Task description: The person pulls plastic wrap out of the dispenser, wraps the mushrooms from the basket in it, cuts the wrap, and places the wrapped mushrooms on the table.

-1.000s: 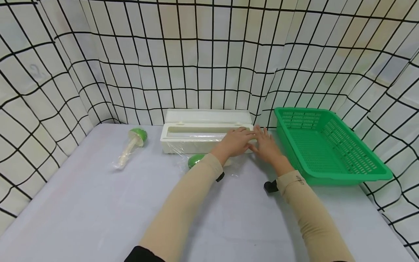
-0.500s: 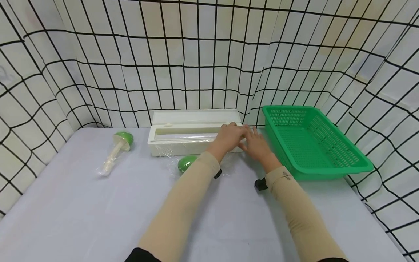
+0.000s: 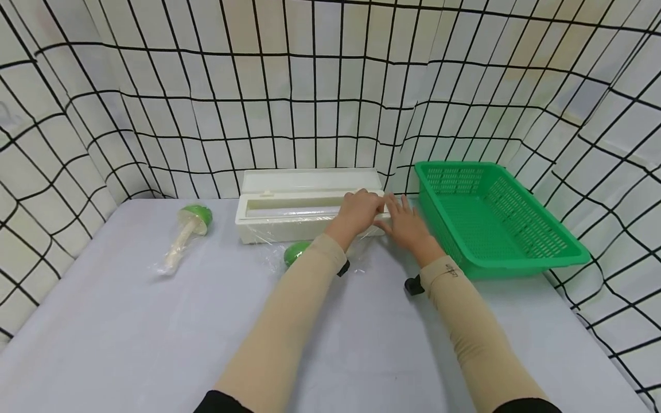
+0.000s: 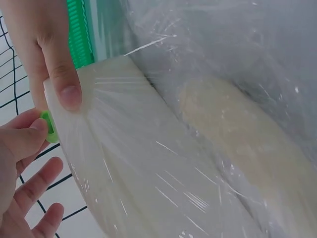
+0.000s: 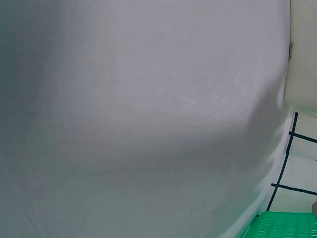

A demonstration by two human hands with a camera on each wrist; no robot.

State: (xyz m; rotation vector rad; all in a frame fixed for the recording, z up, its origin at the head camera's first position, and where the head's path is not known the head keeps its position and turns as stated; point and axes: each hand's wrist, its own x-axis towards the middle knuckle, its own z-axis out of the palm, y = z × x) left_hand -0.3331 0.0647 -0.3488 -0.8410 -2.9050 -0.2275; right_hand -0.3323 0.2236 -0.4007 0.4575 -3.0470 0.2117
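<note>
A white cling film dispenser (image 3: pixel 279 232) lies with its lid raised, the roll inside visible. Film drapes from it over a second toy mushroom, whose green cap (image 3: pixel 295 252) and pale stem (image 4: pixel 237 119) lie in front. At the dispenser's right end, my left hand (image 3: pixel 358 212) pinches a small green slide cutter (image 4: pixel 50 128) between thumb and finger. My right hand (image 3: pixel 410 229) presses its thumb on the film-covered front near that corner, fingers fairly straight; part of them is hidden. The right wrist view shows mostly white cloth.
Farther left lies a film-wrapped toy mushroom (image 3: pixel 188 229) with a green cap. A green basket (image 3: pixel 516 261) stands right of the dispenser. Black wire mesh (image 3: pixel 315 103) over white sheeting encloses the back and sides of the white-covered table (image 3: pixel 206 327).
The head view has turned right, so everything sits farther left in it. Both hands stay at the dispenser's right end with only slight finger shifts.
</note>
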